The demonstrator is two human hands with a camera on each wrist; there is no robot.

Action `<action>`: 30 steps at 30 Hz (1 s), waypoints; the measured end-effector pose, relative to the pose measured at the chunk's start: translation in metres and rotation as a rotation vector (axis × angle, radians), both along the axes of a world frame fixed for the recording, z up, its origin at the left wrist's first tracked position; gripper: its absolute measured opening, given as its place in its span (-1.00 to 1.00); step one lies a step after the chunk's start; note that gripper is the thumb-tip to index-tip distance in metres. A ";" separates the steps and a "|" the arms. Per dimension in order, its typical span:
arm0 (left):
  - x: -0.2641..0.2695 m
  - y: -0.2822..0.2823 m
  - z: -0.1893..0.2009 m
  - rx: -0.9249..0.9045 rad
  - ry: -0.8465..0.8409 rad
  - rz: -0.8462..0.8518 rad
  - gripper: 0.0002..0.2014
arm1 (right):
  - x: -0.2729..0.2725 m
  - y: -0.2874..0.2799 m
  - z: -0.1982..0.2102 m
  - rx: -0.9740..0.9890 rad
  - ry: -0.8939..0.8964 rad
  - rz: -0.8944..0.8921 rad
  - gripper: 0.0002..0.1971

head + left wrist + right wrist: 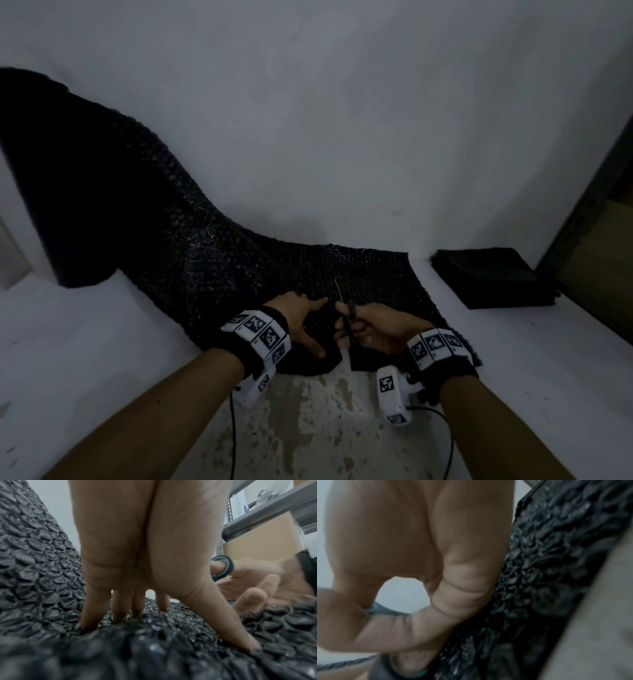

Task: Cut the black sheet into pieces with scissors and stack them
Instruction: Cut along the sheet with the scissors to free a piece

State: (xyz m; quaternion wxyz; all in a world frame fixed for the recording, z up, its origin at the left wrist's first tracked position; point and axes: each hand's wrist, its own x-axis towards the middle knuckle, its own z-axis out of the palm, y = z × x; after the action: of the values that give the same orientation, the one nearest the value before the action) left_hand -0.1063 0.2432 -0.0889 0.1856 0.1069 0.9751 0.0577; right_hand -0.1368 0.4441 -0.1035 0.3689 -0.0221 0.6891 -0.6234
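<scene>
Right hand (375,330) grips the dark-handled scissors (346,317), thumb and fingers through the loops, blades partway into the near edge of the black bubble-textured sheet (164,219) draped from wall to white bench (102,325). Left hand (303,317) presses flat, fingers spread, beside the cut. A straight cut likely depends on holding the sheet taut; finished black pieces (493,277) sit stacked well to the right.

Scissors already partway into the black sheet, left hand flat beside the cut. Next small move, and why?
Probably close the scissors and advance them along the same line. The right hand grips the handles, the blade points away across the black sheet, and a slit is already open at the near edge. The left hand presses the sheet flat beside the cut, and the strip for the stack isn't free yet.
</scene>
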 end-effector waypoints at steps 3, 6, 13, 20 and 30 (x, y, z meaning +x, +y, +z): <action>0.001 0.001 0.000 0.005 0.001 -0.002 0.17 | -0.006 -0.001 -0.004 -0.084 -0.035 -0.039 -0.53; 0.000 0.000 0.000 0.013 -0.006 -0.002 0.19 | -0.010 -0.003 -0.006 -0.099 -0.038 -0.059 -0.54; 0.000 0.001 -0.001 0.006 0.003 0.002 0.20 | -0.009 -0.009 -0.005 -0.088 -0.030 -0.087 -0.63; 0.001 0.003 0.001 -0.015 -0.012 0.003 0.17 | -0.005 -0.013 -0.006 -0.090 -0.026 -0.094 -0.64; 0.000 0.004 0.002 -0.048 -0.017 -0.013 0.16 | 0.001 -0.012 -0.007 -0.123 0.018 -0.125 -0.75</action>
State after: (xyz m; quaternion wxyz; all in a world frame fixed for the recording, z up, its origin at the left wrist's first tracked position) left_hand -0.1062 0.2471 -0.0865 0.1967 0.1083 0.9739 0.0338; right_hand -0.1356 0.4320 -0.1106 0.3212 -0.0074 0.6527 -0.6861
